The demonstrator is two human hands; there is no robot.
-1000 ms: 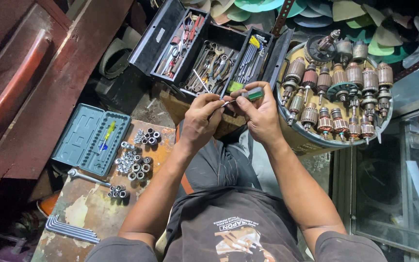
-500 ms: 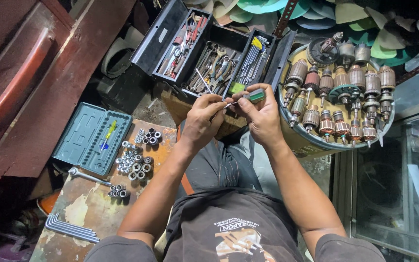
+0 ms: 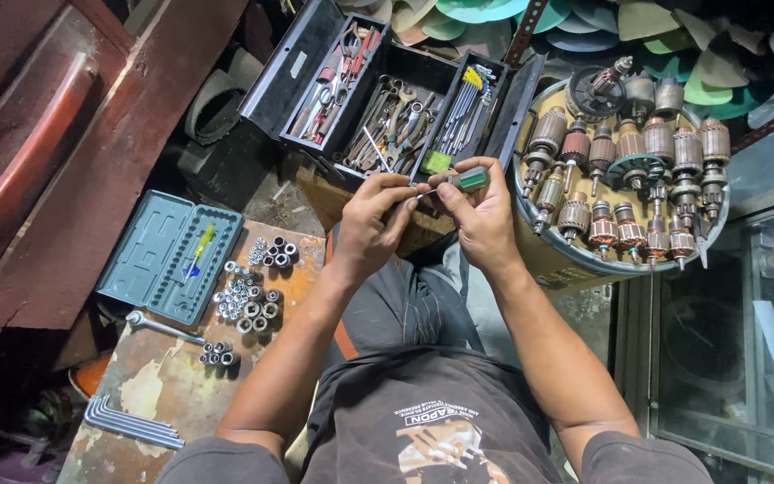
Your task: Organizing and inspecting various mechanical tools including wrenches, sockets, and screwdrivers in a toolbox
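My right hand (image 3: pixel 481 215) grips a green-handled screwdriver (image 3: pixel 468 181), its shaft pointing left toward my left hand (image 3: pixel 372 218). The left hand's fingers close around a small part at the screwdriver's tip; the part itself is hidden by the fingers. Both hands are held together above my knees, just in front of an open black toolbox (image 3: pixel 315 54) with pliers, wrenches and hex keys in its trays.
A round tub (image 3: pixel 539 246) of motor armatures stands at the right. On the left, a worn board (image 3: pixel 150 385) carries several sockets (image 3: pixel 248 300), a teal socket case (image 3: pixel 150 255), a ratchet handle (image 3: pixel 154 325) and hex keys (image 3: pixel 127 421). A glass cabinet (image 3: pixel 736 358) is at far right.
Both hands have shifted slightly with the screwdriver still held between them; the grip looks the same.
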